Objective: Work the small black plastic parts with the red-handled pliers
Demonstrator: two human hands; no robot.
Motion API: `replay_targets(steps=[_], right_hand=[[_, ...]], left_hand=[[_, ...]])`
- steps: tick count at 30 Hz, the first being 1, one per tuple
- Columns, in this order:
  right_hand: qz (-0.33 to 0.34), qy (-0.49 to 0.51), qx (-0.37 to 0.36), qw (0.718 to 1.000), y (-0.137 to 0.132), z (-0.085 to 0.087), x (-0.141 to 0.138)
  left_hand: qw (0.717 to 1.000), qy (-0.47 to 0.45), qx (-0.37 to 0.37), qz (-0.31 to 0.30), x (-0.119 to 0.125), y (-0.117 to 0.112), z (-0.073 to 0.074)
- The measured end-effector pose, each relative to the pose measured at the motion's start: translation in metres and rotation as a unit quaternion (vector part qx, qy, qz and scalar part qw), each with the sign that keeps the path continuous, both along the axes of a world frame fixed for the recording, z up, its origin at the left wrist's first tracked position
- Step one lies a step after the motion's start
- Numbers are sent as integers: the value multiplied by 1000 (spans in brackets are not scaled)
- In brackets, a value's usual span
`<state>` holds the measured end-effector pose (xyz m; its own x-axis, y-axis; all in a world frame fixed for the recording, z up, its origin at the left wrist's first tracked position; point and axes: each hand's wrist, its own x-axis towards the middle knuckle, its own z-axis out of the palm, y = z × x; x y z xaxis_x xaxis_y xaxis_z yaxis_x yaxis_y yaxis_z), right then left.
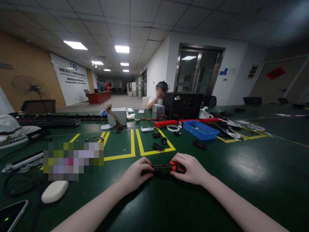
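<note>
Lower centre of frame: small black part (157, 172), pinched in left hand (138, 170) with nearly closed fingers; red-handled pliers (173, 168), gripped in right hand (191, 167) with curled fingers, bite unclear. Apparently working part with pliers; calls next for steady holding.

Tabletop (267, 175): smooth, glossy, mirroring light in pale patches. Pliers (172, 166): metal nose, plastic-looking grips. Blue tray (209, 136): smooth plastic, slight sheen. Power supply casing (121, 118): metal, matt. Rounded white case (55, 192): plastic-looking — smooth, soft sheen. Double door (205, 72): glass panes — metal frame.
</note>
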<state>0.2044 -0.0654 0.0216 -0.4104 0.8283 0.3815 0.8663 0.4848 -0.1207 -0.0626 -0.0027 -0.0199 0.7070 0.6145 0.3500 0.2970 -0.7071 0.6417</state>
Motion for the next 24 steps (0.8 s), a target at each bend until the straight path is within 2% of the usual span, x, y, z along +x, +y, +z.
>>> replay_targets(steps=[13, 19, 24], right_hand=[[32, -2, -13, 999, 3, -6, 0], [10, -9, -1, 1000, 3, -5, 2], [16, -17, 8, 1000, 4, -6, 4]], left_hand=[[1000, 9, 11, 9, 0, -1, 1], [1000, 5, 9, 6, -1, -3, 3], [1000, 0, 8, 1, -1, -1, 2]])
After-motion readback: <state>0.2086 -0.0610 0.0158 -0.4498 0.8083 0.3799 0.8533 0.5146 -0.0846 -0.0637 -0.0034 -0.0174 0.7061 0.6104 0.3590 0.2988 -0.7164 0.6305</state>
